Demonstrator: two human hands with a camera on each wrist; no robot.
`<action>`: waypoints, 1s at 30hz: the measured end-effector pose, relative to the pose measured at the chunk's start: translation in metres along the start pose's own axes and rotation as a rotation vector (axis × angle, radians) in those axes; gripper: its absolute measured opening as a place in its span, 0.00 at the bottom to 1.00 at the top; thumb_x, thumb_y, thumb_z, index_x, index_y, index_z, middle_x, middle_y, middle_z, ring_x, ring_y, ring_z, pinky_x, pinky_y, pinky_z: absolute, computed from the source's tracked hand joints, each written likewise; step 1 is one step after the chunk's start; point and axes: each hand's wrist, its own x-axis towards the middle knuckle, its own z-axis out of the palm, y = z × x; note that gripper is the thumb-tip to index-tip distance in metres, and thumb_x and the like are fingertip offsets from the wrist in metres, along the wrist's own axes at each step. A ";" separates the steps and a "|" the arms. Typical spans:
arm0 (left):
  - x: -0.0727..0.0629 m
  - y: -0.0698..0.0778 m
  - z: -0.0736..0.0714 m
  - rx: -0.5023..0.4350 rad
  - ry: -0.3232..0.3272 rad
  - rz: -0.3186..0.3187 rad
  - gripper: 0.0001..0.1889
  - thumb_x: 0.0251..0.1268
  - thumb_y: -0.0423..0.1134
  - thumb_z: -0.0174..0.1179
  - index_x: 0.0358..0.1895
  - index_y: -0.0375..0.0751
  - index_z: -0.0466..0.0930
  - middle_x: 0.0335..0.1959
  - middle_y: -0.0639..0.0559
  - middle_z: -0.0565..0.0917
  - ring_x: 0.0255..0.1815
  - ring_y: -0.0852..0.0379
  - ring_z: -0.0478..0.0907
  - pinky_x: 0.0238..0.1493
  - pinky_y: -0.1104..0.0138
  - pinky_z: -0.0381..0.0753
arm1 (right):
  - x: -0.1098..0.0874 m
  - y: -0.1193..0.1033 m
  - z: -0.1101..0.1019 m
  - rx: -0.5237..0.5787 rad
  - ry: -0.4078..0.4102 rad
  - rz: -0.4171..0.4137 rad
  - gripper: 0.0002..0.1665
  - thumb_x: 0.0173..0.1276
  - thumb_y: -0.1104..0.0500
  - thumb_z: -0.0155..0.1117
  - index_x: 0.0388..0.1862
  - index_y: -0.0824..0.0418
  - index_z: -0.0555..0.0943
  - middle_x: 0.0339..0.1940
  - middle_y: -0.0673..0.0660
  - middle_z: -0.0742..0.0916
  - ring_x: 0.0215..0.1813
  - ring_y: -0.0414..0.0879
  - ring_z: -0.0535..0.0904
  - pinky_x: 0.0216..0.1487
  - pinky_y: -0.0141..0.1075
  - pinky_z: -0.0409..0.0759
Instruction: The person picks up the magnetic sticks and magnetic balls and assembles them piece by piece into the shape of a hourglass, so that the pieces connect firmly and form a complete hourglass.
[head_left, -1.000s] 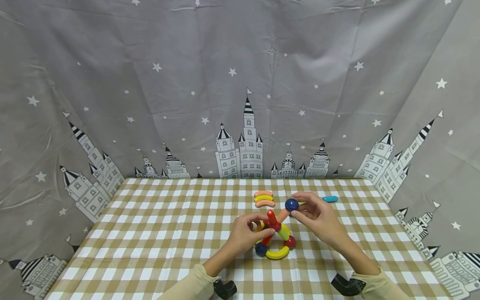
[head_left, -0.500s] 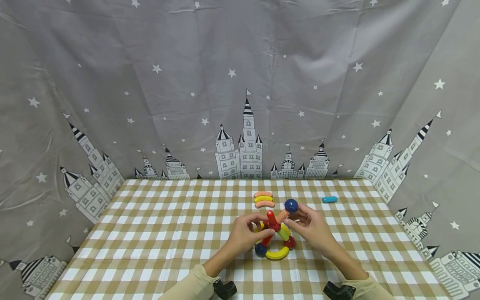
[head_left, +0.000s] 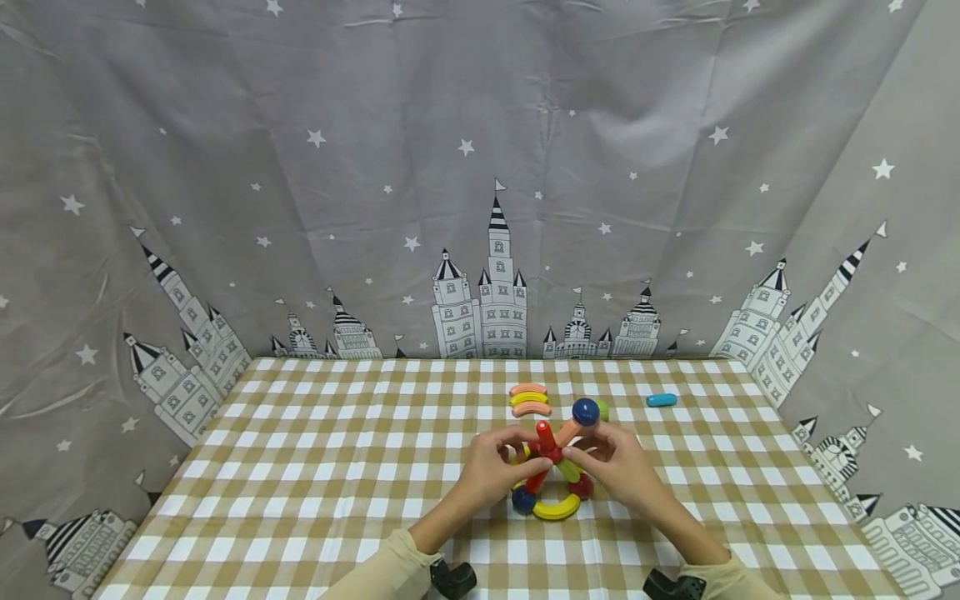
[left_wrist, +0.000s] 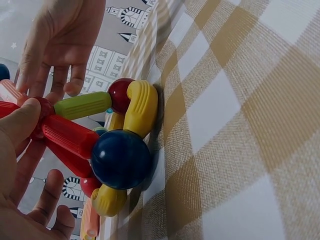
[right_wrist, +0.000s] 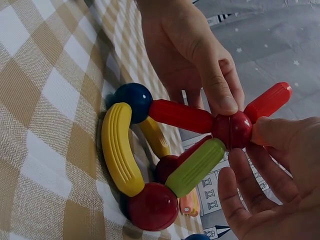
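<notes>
A magnetic stick-and-ball frame stands on the cloth. Its base joins curved yellow sticks (right_wrist: 120,150) with a blue ball (left_wrist: 121,160) and red balls (right_wrist: 154,206). Straight red sticks (right_wrist: 182,116) and a light green stick (right_wrist: 196,167) slope up to a red top ball (right_wrist: 237,130). My left hand (head_left: 491,462) pinches that top ball, its thumb on the near side. My right hand (head_left: 618,462) holds the same ball from the right, thumb against it. Above it rise a short red stick (head_left: 543,433) and an orange stick (head_left: 567,432) tipped with a dark blue ball (head_left: 586,412).
Behind the frame lie two orange curved sticks (head_left: 531,409) with a yellow curved stick (head_left: 528,399) between them. A green ball (head_left: 603,410) shows partly behind the raised blue ball. Farther right rests a light blue stick (head_left: 662,400) on the checked tablecloth (head_left: 337,467).
My right hand has left the raised blue ball and come down and left to the red top ball. The green ball now shows behind. My left hand has kept its place.
</notes>
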 end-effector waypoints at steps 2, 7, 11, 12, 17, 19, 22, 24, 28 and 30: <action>0.000 0.000 0.002 -0.010 -0.004 0.020 0.12 0.61 0.46 0.75 0.45 0.49 0.89 0.38 0.49 0.89 0.35 0.46 0.80 0.33 0.69 0.74 | -0.001 0.000 0.000 -0.016 0.004 -0.006 0.17 0.69 0.56 0.73 0.52 0.62 0.85 0.44 0.56 0.89 0.44 0.47 0.85 0.45 0.34 0.84; 0.000 0.001 0.007 -0.043 -0.013 0.042 0.12 0.60 0.44 0.76 0.45 0.48 0.89 0.38 0.48 0.88 0.34 0.46 0.79 0.32 0.70 0.73 | -0.005 -0.002 -0.001 -0.040 0.021 0.009 0.16 0.68 0.57 0.74 0.51 0.64 0.85 0.42 0.55 0.89 0.43 0.46 0.86 0.46 0.33 0.84; 0.001 0.003 0.012 -0.056 -0.025 0.029 0.13 0.59 0.45 0.77 0.46 0.48 0.89 0.38 0.47 0.89 0.35 0.45 0.79 0.32 0.70 0.73 | -0.009 -0.003 -0.005 -0.065 0.044 0.032 0.17 0.68 0.56 0.74 0.51 0.63 0.85 0.42 0.53 0.89 0.44 0.45 0.86 0.47 0.32 0.83; 0.002 0.004 0.013 -0.059 -0.031 0.021 0.14 0.58 0.45 0.77 0.46 0.49 0.89 0.38 0.47 0.89 0.36 0.45 0.79 0.32 0.71 0.72 | -0.011 -0.003 -0.006 -0.070 0.045 0.035 0.16 0.68 0.56 0.75 0.50 0.63 0.85 0.41 0.53 0.89 0.43 0.45 0.86 0.47 0.32 0.83; 0.004 0.006 0.022 -0.083 -0.060 0.026 0.13 0.60 0.44 0.76 0.46 0.49 0.89 0.38 0.45 0.89 0.36 0.42 0.79 0.31 0.72 0.71 | -0.019 -0.001 -0.015 -0.088 0.056 0.041 0.16 0.67 0.55 0.75 0.48 0.62 0.84 0.41 0.53 0.89 0.43 0.45 0.86 0.46 0.32 0.83; 0.005 0.006 0.026 -0.088 -0.066 0.040 0.12 0.60 0.44 0.76 0.46 0.49 0.89 0.38 0.45 0.89 0.36 0.41 0.79 0.31 0.72 0.72 | -0.022 0.000 -0.019 -0.082 0.063 0.039 0.15 0.67 0.55 0.75 0.47 0.62 0.85 0.41 0.54 0.90 0.44 0.45 0.86 0.45 0.32 0.83; 0.007 0.007 0.032 -0.098 -0.071 0.051 0.11 0.60 0.44 0.76 0.45 0.50 0.89 0.38 0.45 0.88 0.36 0.42 0.80 0.32 0.71 0.73 | -0.026 0.001 -0.023 -0.065 0.072 0.034 0.15 0.67 0.56 0.75 0.47 0.62 0.85 0.41 0.54 0.90 0.43 0.45 0.86 0.45 0.32 0.84; 0.008 0.008 0.036 -0.113 -0.074 0.051 0.11 0.60 0.44 0.76 0.45 0.50 0.89 0.38 0.46 0.88 0.36 0.42 0.80 0.33 0.70 0.73 | -0.029 0.003 -0.026 -0.059 0.076 0.029 0.15 0.67 0.56 0.75 0.48 0.63 0.85 0.41 0.54 0.90 0.43 0.45 0.86 0.45 0.33 0.84; 0.009 0.010 0.044 -0.149 -0.078 0.046 0.11 0.60 0.44 0.76 0.45 0.51 0.90 0.39 0.45 0.88 0.37 0.42 0.80 0.34 0.71 0.73 | -0.032 0.004 -0.031 -0.059 0.081 0.034 0.16 0.68 0.56 0.74 0.49 0.64 0.84 0.41 0.54 0.89 0.43 0.45 0.86 0.45 0.33 0.84; 0.009 0.011 0.048 -0.159 -0.083 0.050 0.11 0.60 0.44 0.76 0.45 0.51 0.90 0.38 0.44 0.88 0.36 0.42 0.80 0.34 0.71 0.73 | -0.034 0.005 -0.035 -0.074 0.085 0.043 0.16 0.68 0.56 0.74 0.49 0.64 0.84 0.41 0.55 0.89 0.43 0.44 0.86 0.44 0.33 0.84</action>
